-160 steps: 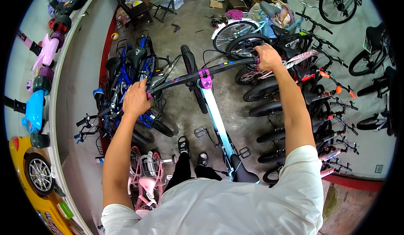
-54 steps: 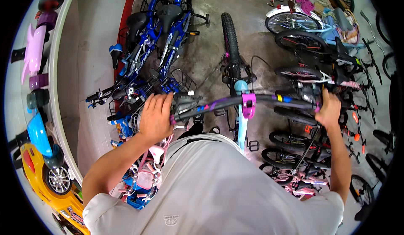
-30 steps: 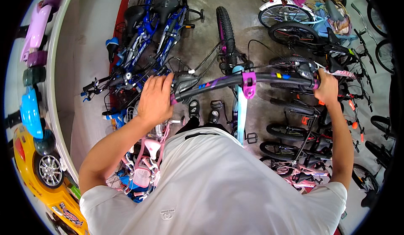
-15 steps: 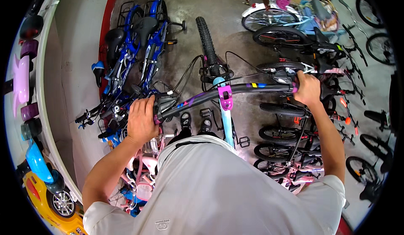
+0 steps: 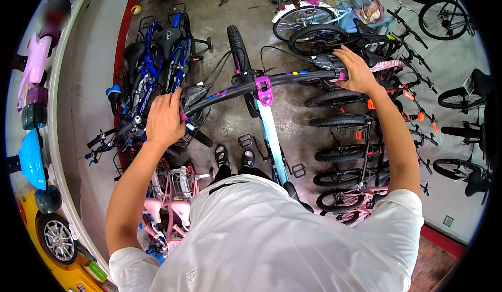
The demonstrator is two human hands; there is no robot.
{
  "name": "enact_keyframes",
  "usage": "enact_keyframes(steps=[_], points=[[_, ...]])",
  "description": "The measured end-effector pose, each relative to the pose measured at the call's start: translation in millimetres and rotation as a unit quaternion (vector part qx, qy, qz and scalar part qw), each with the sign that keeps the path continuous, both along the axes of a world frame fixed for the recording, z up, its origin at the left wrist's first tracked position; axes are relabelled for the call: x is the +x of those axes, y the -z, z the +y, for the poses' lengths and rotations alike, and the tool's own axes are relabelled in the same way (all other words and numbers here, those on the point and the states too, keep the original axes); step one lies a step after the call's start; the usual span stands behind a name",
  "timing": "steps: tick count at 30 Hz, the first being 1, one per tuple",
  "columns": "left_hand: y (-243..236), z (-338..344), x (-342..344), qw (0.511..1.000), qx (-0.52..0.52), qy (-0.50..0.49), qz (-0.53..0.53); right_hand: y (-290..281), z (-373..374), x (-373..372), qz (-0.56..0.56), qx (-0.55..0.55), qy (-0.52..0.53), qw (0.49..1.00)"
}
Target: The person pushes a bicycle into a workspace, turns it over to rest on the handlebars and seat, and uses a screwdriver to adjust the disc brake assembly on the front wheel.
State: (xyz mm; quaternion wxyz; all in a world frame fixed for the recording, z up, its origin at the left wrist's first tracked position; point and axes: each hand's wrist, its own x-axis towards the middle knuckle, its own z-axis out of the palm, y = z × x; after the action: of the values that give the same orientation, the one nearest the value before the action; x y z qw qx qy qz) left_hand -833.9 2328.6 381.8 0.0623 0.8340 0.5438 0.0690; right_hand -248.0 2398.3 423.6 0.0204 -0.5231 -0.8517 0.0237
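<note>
A light blue bicycle [image 5: 272, 140] stands upright before me, its black handlebar [image 5: 235, 93] slanted higher at the right, with a magenta stem clamp [image 5: 264, 89]. My left hand [image 5: 163, 119] holds the pink left grip, fingers over the top near the black brake lever [image 5: 193, 93]. My right hand [image 5: 357, 71] is on the pink right grip with its fingers stretched forward toward the right lever. The black front tyre [image 5: 236, 45] points away from me, cables looping above it. Below the bar are my sandalled feet [image 5: 221, 157] and two black pedals [image 5: 246, 141].
Blue bicycles [image 5: 157, 62] and pink children's bicycles [image 5: 168, 204] line my left, beside a shelf of ride-on toys [image 5: 32, 158]. A dense row of bicycles [image 5: 340, 153] runs along the right, others [image 5: 445, 20] by the wall. Yellow tape [image 5: 136, 9] lies beyond.
The handlebar and both hands have shifted up and leftward in view and slant more. My right hand's fingers have stretched forward. More floor and right wall show.
</note>
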Motion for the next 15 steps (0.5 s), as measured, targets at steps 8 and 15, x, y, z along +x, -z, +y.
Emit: enact_keyframes(steps=[8,15], points=[[-6.1,-0.9,12.2,1.0,-0.02,-0.014,-0.004,4.8,1.8,0.3,-0.098,0.072,0.051,0.991],[-9.5,12.3,12.0,0.998,-0.056,-0.012,-0.012,10.1,11.4,5.0,-0.06,0.031,0.076,0.995]])
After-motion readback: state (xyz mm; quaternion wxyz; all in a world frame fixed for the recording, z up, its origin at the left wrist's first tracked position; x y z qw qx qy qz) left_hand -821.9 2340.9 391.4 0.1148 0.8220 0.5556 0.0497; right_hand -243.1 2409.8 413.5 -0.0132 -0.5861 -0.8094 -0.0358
